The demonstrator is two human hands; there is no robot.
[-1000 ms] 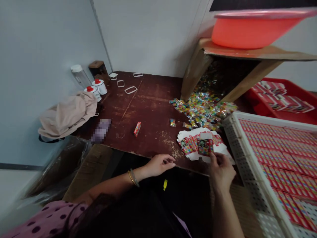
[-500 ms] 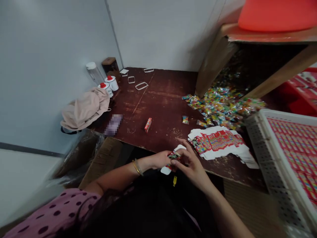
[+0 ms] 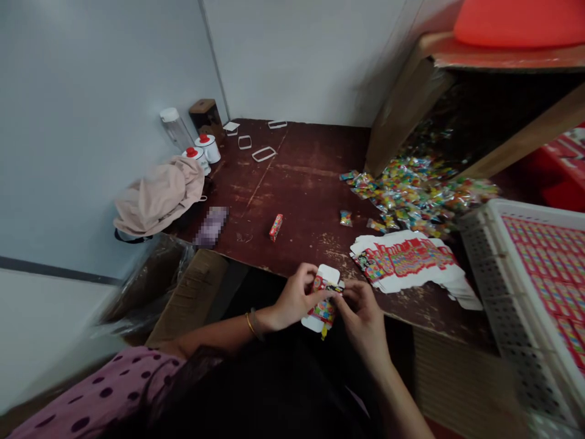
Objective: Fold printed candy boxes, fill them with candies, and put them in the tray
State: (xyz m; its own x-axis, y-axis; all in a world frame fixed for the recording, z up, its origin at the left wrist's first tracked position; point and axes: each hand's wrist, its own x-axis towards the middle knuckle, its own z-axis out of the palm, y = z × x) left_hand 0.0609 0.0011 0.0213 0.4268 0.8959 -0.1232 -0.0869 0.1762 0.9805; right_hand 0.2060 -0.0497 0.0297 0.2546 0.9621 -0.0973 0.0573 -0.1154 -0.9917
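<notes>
A small printed candy carton [image 3: 325, 310] with white end flaps is held between both hands at the table's front edge. My left hand [image 3: 299, 297] grips its left side, thumb across the printed face. On the right edge, my right hand [image 3: 364, 311] pinches the carton near its middle. Just below the carton a small yellow piece [image 3: 324, 331] shows; I cannot tell whether it touches. To the right lies a fanned stack of flat printed cartons [image 3: 406, 262]. One finished-looking red box [image 3: 276, 227] lies on the dark red table [image 3: 306, 183].
Wrapped candies [image 3: 411, 189] spill from a cardboard box [image 3: 402, 110] at the back right. A white crate [image 3: 484, 262] holds rows of red boxes. A beige cloth bag [image 3: 159, 195], lidded mugs [image 3: 208, 148] and a clear bottle [image 3: 176, 129] sit at left.
The carton has turned and now shows more of its printed face and both white flaps. My left hand has shifted up around its side, and my right hand has moved to its right edge.
</notes>
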